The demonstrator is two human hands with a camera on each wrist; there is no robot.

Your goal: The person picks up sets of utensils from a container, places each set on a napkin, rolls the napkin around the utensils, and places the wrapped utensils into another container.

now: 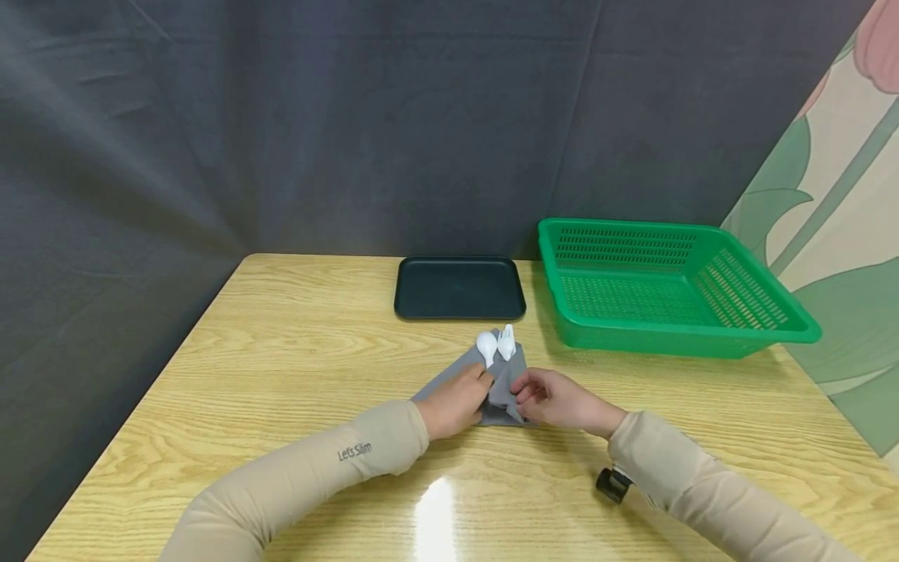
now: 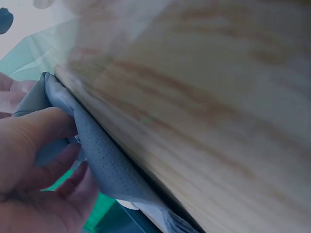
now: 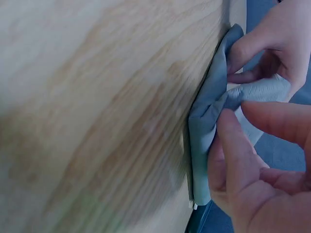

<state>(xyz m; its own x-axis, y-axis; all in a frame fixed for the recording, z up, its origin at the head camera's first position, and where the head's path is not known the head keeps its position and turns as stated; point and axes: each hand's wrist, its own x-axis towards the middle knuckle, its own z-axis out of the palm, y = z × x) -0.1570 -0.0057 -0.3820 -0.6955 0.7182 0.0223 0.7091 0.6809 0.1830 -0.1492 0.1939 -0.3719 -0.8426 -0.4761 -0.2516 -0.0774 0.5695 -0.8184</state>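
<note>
A grey cloth napkin lies on the table with one side folded over toward its middle. A white spoon and a white fork lie on it side by side, heads toward the back, their handles hidden by cloth and hand. My left hand holds the napkin over the spoon's handle with curled fingers. From the right, my right hand pinches the napkin's raised fold between thumb and fingers. Both hands are close together over the cloth in the right wrist view.
Behind the napkin lies a dark rectangular tray. A green plastic basket with slotted walls stands at the back right. The wooden table meets a dark curtain at its back edge.
</note>
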